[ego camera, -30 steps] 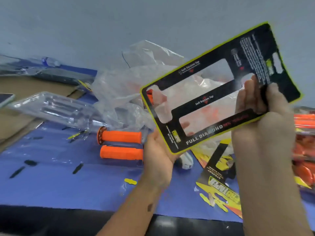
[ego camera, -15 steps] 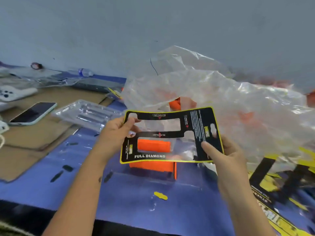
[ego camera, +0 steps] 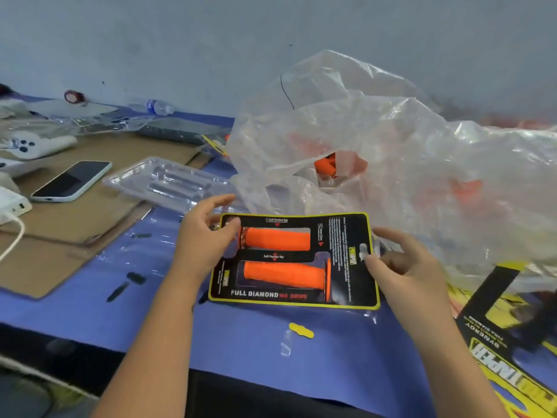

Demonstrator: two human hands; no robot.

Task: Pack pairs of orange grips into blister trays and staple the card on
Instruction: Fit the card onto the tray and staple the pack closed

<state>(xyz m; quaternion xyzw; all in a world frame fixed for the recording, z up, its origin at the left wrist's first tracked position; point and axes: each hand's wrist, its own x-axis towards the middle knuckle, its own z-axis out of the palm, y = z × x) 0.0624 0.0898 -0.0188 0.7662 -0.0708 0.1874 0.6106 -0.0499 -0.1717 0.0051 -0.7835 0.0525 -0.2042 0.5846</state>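
The black card (ego camera: pixel 294 260) lay flat on the blue worktop (ego camera: pixel 241 333) over two orange grips (ego camera: pixel 278 254), its long axis running left to right between my hands. My left hand (ego camera: pixel 205 236) touched its left end, fingers loosely spread; my right hand (ego camera: pixel 401 263) hovered, relaxed and empty, at the right edge, about equally near.

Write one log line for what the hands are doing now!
card over two orange grips | left hand touching card edge | right hand at right edge | staple: not yet
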